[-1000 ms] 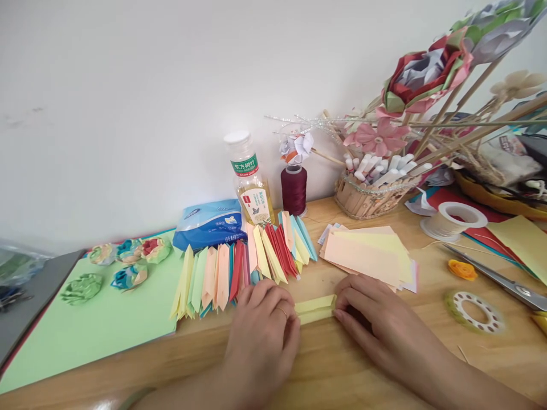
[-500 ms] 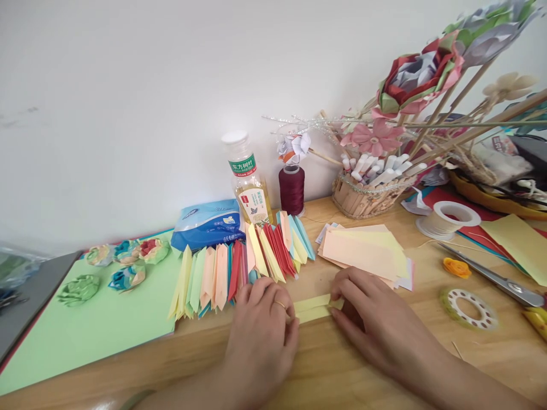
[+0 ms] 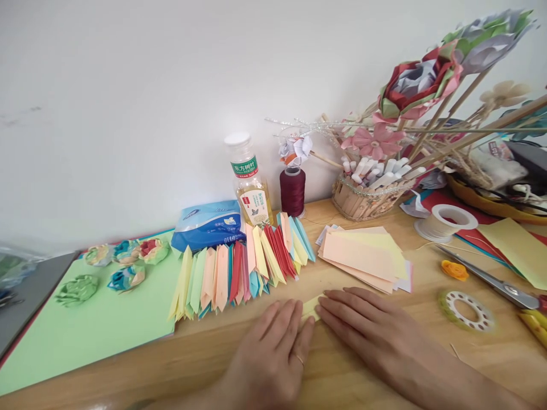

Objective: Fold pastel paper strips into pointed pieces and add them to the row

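A pale yellow folded paper strip (image 3: 311, 309) lies on the wooden table, mostly hidden under my hands. My left hand (image 3: 273, 344) rests flat on its left part, fingers stretched out and the thumb near the middle. From the other side, my right hand (image 3: 370, 324) presses on the right part with straight fingers laid flat. Only a short middle piece of the paper shows between the hands. Just behind them stand rows of folded paper pieces (image 3: 220, 276) in yellow, green, peach, red and blue. A stack of peach and yellow paper slips (image 3: 361, 253) sits behind my right hand.
Paper flowers (image 3: 77, 290) lie on green sheets (image 3: 141, 319) at left. Behind are a tissue pack (image 3: 209, 225), a bottle (image 3: 252, 193), a thread spool (image 3: 293, 193) and a basket (image 3: 367, 196) of markers. To the right are scissors (image 3: 491, 279) and a tape roll (image 3: 468, 310).
Both hands have gone from pinching the yellow strip with bent fingers to lying flat on it. They are closer together, and less of the strip shows.
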Demonstrator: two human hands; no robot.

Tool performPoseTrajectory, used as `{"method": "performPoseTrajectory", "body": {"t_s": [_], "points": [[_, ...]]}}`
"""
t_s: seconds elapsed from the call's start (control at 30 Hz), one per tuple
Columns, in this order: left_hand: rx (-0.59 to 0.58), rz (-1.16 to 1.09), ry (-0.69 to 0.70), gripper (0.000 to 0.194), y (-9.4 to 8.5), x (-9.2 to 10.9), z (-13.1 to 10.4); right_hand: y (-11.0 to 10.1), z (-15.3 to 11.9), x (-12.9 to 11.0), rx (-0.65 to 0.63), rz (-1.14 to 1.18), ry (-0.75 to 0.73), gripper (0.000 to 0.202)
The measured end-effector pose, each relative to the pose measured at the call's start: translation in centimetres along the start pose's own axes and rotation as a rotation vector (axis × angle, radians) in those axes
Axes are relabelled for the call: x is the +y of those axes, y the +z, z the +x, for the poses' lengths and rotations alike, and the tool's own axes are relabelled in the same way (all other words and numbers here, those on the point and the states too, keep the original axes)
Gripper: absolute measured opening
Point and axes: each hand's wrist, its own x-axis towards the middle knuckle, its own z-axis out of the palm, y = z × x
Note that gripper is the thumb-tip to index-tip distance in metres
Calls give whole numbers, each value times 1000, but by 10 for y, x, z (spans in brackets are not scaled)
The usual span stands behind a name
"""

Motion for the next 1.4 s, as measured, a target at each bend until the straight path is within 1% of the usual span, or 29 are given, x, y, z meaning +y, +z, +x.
{"method": "performPoseTrajectory", "body": {"t_s": [0.17, 0.43, 0.63, 0.77, 0.87, 0.97, 1.03, 1.1, 1.17, 1.23, 1.4], "points": [[14, 58, 16, 40, 1, 5, -2, -1, -3, -4, -17, -76, 0, 39], [57, 57, -35, 42, 2, 6, 1, -1, -16, -24, -12, -358, 69, 47], [66, 62, -34, 42, 2, 7, 0, 6, -18, -33, -85, -425, 80, 48], [48, 89, -11, 41, 1, 6, 0, 15, -18, -42, -31, -419, 202, 49], [34, 106, 3, 38, 1, 6, -1, 12, -19, -42, -12, -422, 274, 46], [17, 103, 11, 37, 1, 5, -3, 0, -16, -33, 26, -413, 237, 40], [0, 92, 12, 37, 1, 4, -4, -7, -11, -26, 29, -393, 139, 41], [-9, 81, 8, 37, 0, 4, -3, -9, -6, -22, 3, -322, 46, 48], [-3, 74, -7, 37, -1, 5, -2, -6, -3, -23, -28, -279, 38, 51], [15, 70, -23, 36, -2, 7, -1, -2, -2, -26, -36, -282, 73, 50], [59, 76, -29, 35, -5, 9, 1, 1, -5, -30, -6, -294, 76, 46]]}}
